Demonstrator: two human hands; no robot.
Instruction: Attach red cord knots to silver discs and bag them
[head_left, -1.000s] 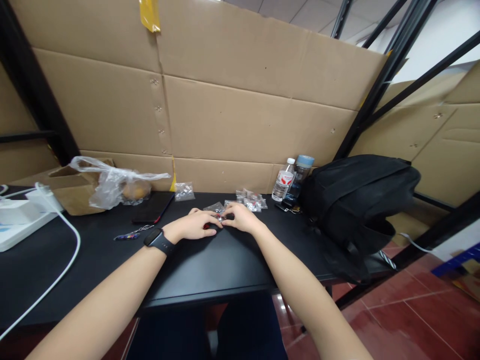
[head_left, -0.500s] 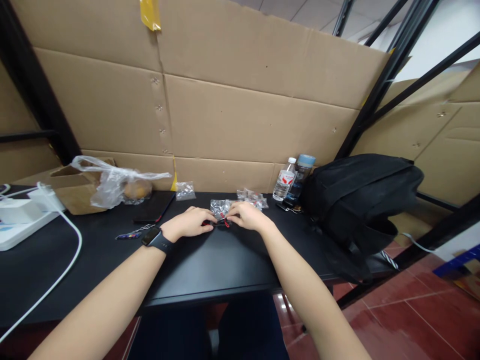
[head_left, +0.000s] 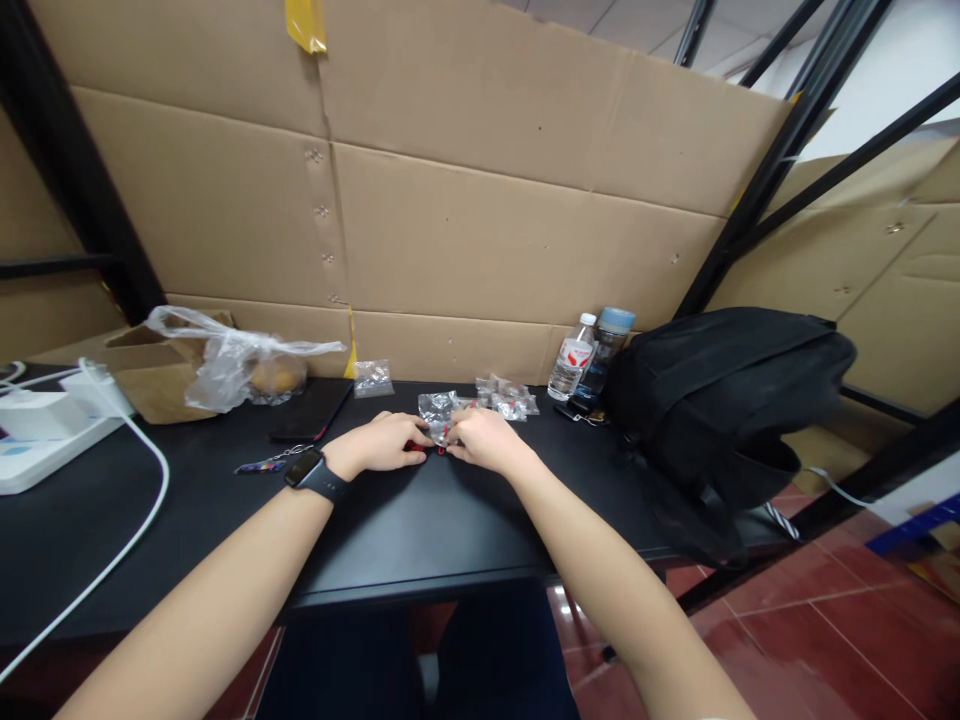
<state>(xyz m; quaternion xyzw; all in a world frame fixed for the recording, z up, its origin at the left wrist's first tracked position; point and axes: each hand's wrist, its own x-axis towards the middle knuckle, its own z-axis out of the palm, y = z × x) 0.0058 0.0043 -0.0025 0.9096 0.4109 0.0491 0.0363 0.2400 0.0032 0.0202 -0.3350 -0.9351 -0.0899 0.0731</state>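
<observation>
Head view: both hands meet at mid-table, knuckles up, fingertips together. Left hand [head_left: 381, 443], smartwatch [head_left: 306, 468] on its wrist, curls its fingers shut around a small red-and-black part [head_left: 429, 449], which lies just above the black table [head_left: 420, 530] between the two hands. Right hand [head_left: 484, 440] pinches closed on a crumpled clear plastic packet [head_left: 437, 408] that sticks up just behind the fingertips; the exact contact of finger and part is too small to read. Further packets: one lone clear packet [head_left: 372, 377] by the cardboard wall, and a loose cluster of packets [head_left: 508, 398] behind the right hand, perhaps three, count uncertain. Two bottles stand side by side: one water bottle with a red label [head_left: 570, 358], one dark bottle with a blue cap [head_left: 601, 352]. One black backpack [head_left: 720, 410] to the right. One phone [head_left: 311, 412], one keychain [head_left: 264, 464], one white cable [head_left: 142, 500], one plastic bag [head_left: 232, 360] to the left.
</observation>
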